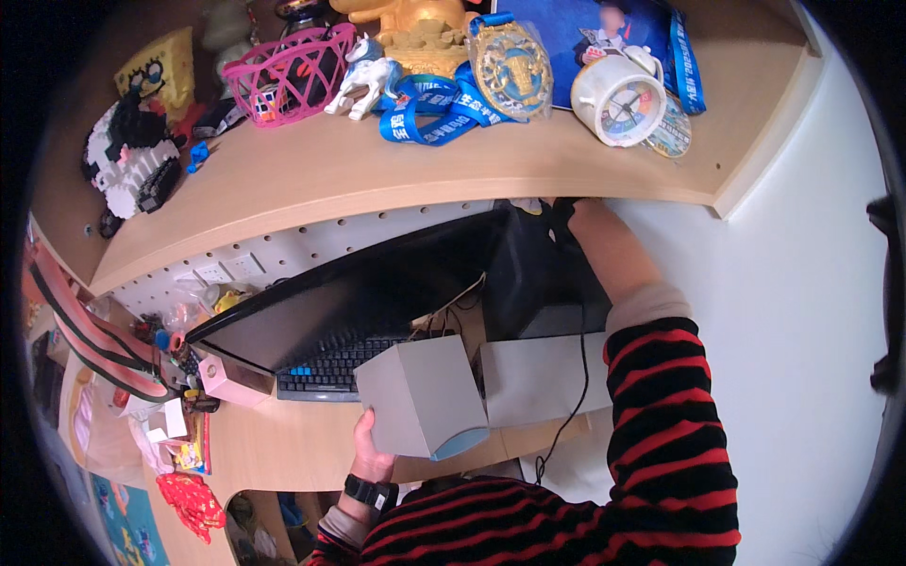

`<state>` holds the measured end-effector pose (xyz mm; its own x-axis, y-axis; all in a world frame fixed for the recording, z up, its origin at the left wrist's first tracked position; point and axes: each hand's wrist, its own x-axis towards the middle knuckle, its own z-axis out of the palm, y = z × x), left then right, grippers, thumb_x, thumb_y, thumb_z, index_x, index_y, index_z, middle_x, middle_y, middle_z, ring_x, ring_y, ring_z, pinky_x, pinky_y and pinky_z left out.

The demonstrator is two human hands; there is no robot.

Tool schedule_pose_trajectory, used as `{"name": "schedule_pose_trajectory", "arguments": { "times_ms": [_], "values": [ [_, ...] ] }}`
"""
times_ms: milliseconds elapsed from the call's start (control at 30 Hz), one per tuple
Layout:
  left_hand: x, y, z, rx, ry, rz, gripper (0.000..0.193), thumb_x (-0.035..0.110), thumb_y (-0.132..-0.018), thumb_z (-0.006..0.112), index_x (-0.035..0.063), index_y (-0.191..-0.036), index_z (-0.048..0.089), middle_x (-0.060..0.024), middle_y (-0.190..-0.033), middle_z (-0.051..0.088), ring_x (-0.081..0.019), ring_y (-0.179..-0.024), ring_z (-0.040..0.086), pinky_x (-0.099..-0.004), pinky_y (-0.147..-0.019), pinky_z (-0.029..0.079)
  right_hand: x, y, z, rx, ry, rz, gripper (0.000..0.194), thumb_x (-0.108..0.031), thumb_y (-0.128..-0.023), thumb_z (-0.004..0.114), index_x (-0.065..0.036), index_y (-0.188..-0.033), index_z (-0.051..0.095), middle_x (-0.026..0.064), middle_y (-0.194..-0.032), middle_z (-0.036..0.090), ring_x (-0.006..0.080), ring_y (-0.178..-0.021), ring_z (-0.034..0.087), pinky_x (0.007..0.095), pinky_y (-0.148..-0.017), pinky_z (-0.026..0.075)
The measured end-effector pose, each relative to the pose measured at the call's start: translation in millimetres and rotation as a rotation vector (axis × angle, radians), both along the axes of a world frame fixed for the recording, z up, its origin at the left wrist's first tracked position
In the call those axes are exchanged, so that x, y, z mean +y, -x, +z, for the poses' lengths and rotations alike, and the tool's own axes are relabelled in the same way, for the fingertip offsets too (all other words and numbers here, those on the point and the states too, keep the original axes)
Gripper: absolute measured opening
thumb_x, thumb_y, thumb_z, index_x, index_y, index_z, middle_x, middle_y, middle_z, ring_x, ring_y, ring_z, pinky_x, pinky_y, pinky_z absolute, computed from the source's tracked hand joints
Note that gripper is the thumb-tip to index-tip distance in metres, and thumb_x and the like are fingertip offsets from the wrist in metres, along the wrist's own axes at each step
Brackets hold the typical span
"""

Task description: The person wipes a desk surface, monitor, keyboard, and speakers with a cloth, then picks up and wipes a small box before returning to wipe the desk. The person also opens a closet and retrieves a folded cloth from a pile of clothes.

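Note:
A grey box (432, 389) with a pale blue patch at its lower edge is held up over the desk. My left hand (371, 449), with a black watch (371, 491) on the wrist, grips it from its left side. My right forearm (616, 244) stretches forward under the shelf, above a black computer case (548, 279). Most of my right hand (579, 206) is hidden by the shelf edge, close to dark items on the case. Its fingers cannot be made out. Behind the held box, another grey box (538, 382) stands below the case, with a black cable (582, 382) across it.
A monitor (333, 297) leans over a black keyboard (318, 375). A pink box (233, 380) stands left of the keyboard. The wooden shelf (425, 170) overhead holds a pink basket (297, 78), a unicorn figure (364, 78), a medal (511, 71) and a white clock (623, 99). A white wall (778, 339) borders the right.

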<state>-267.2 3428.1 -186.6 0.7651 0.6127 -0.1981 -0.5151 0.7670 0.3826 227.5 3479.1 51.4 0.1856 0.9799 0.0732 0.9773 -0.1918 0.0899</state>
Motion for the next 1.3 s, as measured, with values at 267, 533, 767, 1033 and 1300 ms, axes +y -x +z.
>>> {"name": "schedule_pose_trajectory", "arguments": {
  "times_ms": [267,533,767,1033,1300],
  "values": [
    [6.1,-15.6,9.9,-0.070,0.041,-0.055,0.063,0.041,-0.084,0.065,0.0047,-0.132,0.047,-0.0116,-0.128,0.055,-0.0305,-0.118,0.052,-0.0449,-0.100,0.043,-45.1,20.3,-30.0,0.107,0.020,0.131,0.059,-0.048,-0.081,0.060,-0.011,-0.127,0.058,0.0260,-0.140,0.040,0.0408,-0.131,0.035,0.0464,-0.109,0.029],
    [12.5,-27.0,24.3,-0.097,0.031,-0.100,0.065,0.046,-0.084,0.063,0.0068,-0.134,0.047,-0.0103,-0.131,0.054,-0.0302,-0.120,0.050,-0.0466,-0.104,0.038,-147.0,100.5,-30.5,0.190,-0.078,0.237,0.055,-0.047,-0.073,0.070,-0.013,-0.116,0.064,0.0252,-0.140,0.041,0.0415,-0.125,0.044,0.0446,-0.105,0.036],
    [19.2,-27.9,22.1,-0.136,0.003,-0.081,0.064,0.046,-0.085,0.062,0.0074,-0.134,0.047,-0.0102,-0.133,0.052,-0.0300,-0.123,0.047,-0.0479,-0.106,0.035,-230.6,152.6,-15.1,0.159,-0.268,0.172,0.040,-0.004,-0.061,0.074,-0.011,-0.100,0.066,0.0108,-0.116,0.060,0.0327,-0.110,0.056,0.0375,-0.096,0.045],
    [21.5,-32.6,14.5,-0.134,0.036,-0.136,0.062,0.046,-0.086,0.061,0.0077,-0.133,0.048,-0.0103,-0.133,0.053,-0.0311,-0.123,0.047,-0.0493,-0.106,0.035,-221.3,91.3,45.0,0.818,-0.621,-0.450,0.054,-0.022,-0.076,0.070,-0.005,-0.124,0.055,0.0210,-0.111,0.061,0.0356,-0.097,0.063,0.0391,-0.085,0.052],
    [23.8,-32.7,-2.6,-0.080,0.034,-0.104,0.060,0.046,-0.089,0.056,0.0073,-0.134,0.047,-0.0103,-0.132,0.053,-0.0307,-0.122,0.049,-0.0477,-0.104,0.037,-180.6,55.0,-32.6,0.027,-0.120,-0.305,0.058,-0.050,-0.088,0.057,-0.017,-0.135,0.046,0.0225,-0.146,0.029,0.0392,-0.133,0.035,0.0429,-0.106,0.036]
  ]
}}
